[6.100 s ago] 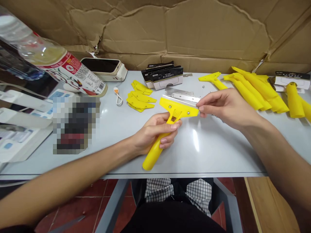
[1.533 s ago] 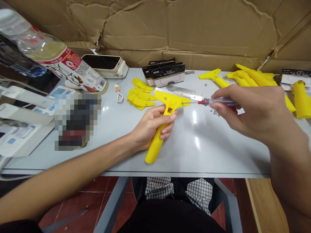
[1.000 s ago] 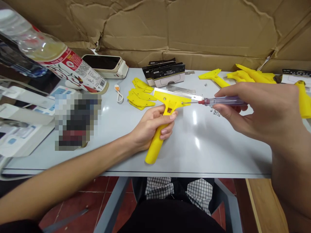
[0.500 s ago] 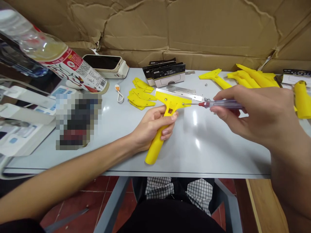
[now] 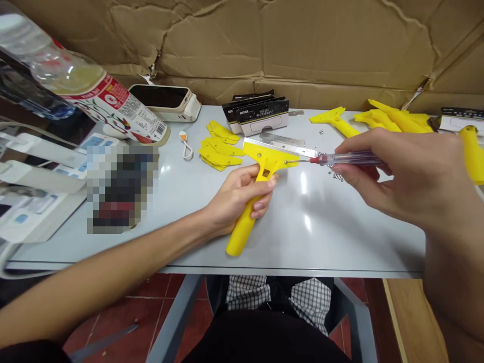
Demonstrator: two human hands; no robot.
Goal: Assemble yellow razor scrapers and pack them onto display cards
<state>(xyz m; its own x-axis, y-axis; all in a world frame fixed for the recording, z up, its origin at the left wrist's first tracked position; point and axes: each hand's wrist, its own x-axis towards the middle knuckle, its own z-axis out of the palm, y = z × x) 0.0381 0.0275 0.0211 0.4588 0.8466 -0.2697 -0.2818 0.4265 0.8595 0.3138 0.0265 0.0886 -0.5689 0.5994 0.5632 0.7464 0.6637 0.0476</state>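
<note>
While the left hand (image 5: 242,194) curls closed around a yellow plastic scraper (image 5: 269,162), the right hand (image 5: 412,176) pinches a slim screwdriver (image 5: 355,159).

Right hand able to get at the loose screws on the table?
Probably yes: the small screws lie just below the right hand, with nothing between. But it holds a screwdriver, so it would likely need to set it down.

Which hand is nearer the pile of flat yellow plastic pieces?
Left hand, just in front of the pile, not touching; right hand farther off, past the yellow scraper.
</note>
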